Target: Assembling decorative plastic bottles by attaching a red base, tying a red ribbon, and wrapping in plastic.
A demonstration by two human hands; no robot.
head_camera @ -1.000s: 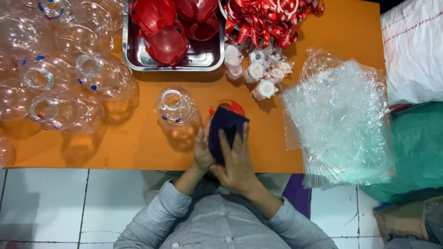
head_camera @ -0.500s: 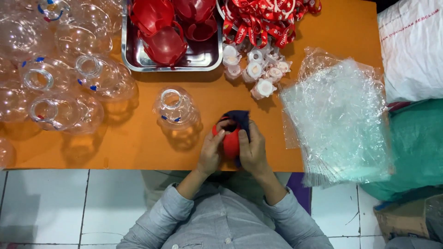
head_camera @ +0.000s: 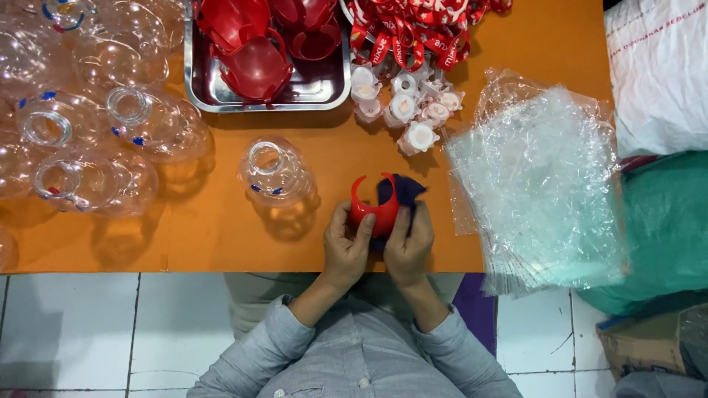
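Left hand (head_camera: 346, 247) closed on red cup part (head_camera: 375, 210) | right hand (head_camera: 408, 247) pressing dark cloth (head_camera: 398, 190) against it | part best kept steady, rim wiped evenly | clear bottle (head_camera: 274, 171) just left

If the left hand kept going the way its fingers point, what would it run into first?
The left hand points away from the body, so beyond the red plastic piece it holds, probably the clear bottle; depth is uncertain.

A small packing workshop: beyond the fingers (head_camera: 366, 227), an orange table (head_camera: 516, 37) carries many clear plastic jars (head_camera: 151, 121), a steel tray (head_camera: 265, 94) of red parts, white caps (head_camera: 404, 107), and stacked plastic bags (head_camera: 542, 184).
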